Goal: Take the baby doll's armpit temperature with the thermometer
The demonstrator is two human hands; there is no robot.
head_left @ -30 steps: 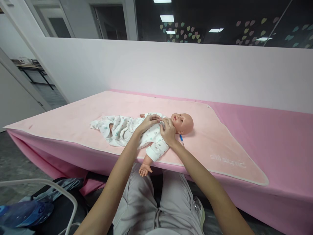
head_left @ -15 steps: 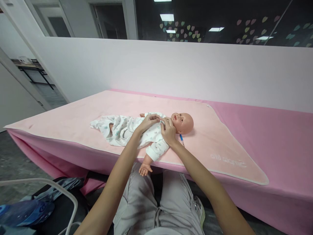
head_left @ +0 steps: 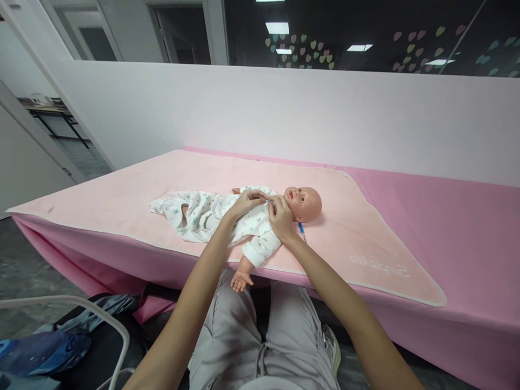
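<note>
A baby doll (head_left: pixel 305 203) lies on its back, its head to the right and its feet to the left. It wears a white patterned baby outfit (head_left: pixel 209 208). My left hand (head_left: pixel 248 203) rests over the chest, fingers bent and pinching the cloth near the neckline. Close beside it, my right hand (head_left: pixel 280 215) is closed on the same part of the outfit, just below the doll's chin. The fingertips of both hands almost meet, and the exact spot they grip is partly hidden. One doll arm hangs past the table's near edge.
Under the doll is a light pink mat (head_left: pixel 353 238) on a table with a darker pink cover (head_left: pixel 471 244). A thin blue-ended item (head_left: pixel 301 228) lies by the doll's head. A white wall stands behind. At lower left are a blue bottle (head_left: pixel 44 349) and a pale curved tube (head_left: pixel 117 330).
My right fingers have shifted very slightly at the neckline. The left hand and the doll look the same as before.
</note>
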